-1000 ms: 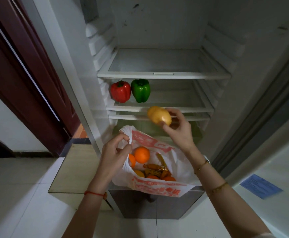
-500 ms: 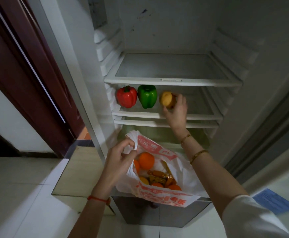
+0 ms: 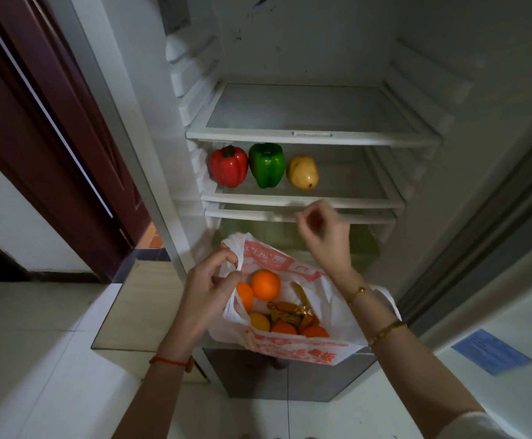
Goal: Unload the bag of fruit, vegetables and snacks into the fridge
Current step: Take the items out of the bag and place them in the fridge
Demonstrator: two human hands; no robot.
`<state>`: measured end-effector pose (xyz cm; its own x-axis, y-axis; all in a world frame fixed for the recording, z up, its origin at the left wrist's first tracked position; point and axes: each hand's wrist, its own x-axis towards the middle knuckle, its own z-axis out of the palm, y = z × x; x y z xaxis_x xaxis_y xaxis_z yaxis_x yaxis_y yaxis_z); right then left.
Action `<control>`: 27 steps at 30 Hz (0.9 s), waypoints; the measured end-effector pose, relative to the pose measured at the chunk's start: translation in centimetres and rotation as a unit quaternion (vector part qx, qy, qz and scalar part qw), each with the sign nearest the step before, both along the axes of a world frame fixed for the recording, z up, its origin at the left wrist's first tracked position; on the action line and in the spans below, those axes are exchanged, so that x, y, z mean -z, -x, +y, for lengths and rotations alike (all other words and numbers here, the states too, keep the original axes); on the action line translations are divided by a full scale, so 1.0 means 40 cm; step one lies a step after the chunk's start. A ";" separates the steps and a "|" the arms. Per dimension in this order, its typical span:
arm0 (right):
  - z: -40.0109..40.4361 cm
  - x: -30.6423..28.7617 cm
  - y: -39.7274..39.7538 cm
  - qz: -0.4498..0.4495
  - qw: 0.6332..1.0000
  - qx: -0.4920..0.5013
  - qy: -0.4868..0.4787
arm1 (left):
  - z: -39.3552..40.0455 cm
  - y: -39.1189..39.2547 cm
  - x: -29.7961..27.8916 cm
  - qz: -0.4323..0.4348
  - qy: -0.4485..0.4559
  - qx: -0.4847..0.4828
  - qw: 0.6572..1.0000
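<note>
A white plastic bag (image 3: 293, 348) with red print hangs open in front of the fridge. My left hand (image 3: 209, 291) grips its left handle. Inside lie several oranges (image 3: 265, 284) and wrapped brown snacks (image 3: 290, 313). On the fridge's middle shelf (image 3: 353, 199) stand a red pepper (image 3: 228, 166), a green pepper (image 3: 266, 164) and a yellow potato (image 3: 302, 172) in a row. My right hand (image 3: 321, 226) hovers blurred above the bag and below that shelf, fingers loosely curled, holding nothing.
The upper shelf (image 3: 312, 136) holds nothing. A dark red door (image 3: 46, 128) stands at the left beside the fridge wall. A blue paper (image 3: 492, 351) lies on the white tiled floor at the right. The fridge's lower grey front (image 3: 274, 375) sits under the bag.
My right hand set the potato on the middle shelf beside the green pepper, let go and drew back down toward the bag. My left hand kept its grip on the handle.
</note>
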<state>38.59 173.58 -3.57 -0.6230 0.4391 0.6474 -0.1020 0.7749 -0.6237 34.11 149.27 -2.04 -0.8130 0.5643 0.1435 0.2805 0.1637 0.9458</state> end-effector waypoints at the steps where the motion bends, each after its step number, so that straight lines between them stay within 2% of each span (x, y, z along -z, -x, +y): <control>1: -0.016 0.021 -0.022 -0.050 0.998 -0.043 -0.014 | -0.004 -0.003 0.001 0.006 0.001 0.000 1.000; 3: -0.046 0.081 -0.050 -0.185 0.976 -0.106 -0.033 | -0.012 -0.008 0.003 0.019 0.002 -0.004 1.000; 6: -0.073 0.188 -0.059 -0.364 0.917 -0.156 -0.055 | -0.027 -0.012 0.009 0.024 0.002 -0.007 1.000; 11: -0.111 0.341 -0.043 -0.526 0.825 -0.203 -0.035 | -0.054 -0.023 0.024 0.030 0.005 0.009 0.999; 14: -0.139 0.401 -0.020 -0.536 0.815 -0.210 -0.068 | -0.067 -0.031 0.027 0.032 0.005 0.011 0.999; 20: -0.191 0.449 0.001 -0.498 0.832 -0.192 -0.152 | -0.083 -0.039 0.028 0.027 0.000 0.006 1.000; 27: -0.195 0.453 0.000 -0.486 0.850 -0.186 -0.081 | -0.087 -0.033 0.031 0.036 0.001 0.009 0.999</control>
<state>38.60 165.79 -21.69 -0.9744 0.0495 -0.2195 0.1445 0.8855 -0.4416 35.45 145.81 -3.26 -0.7904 0.5790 0.2002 0.3505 0.1593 0.9229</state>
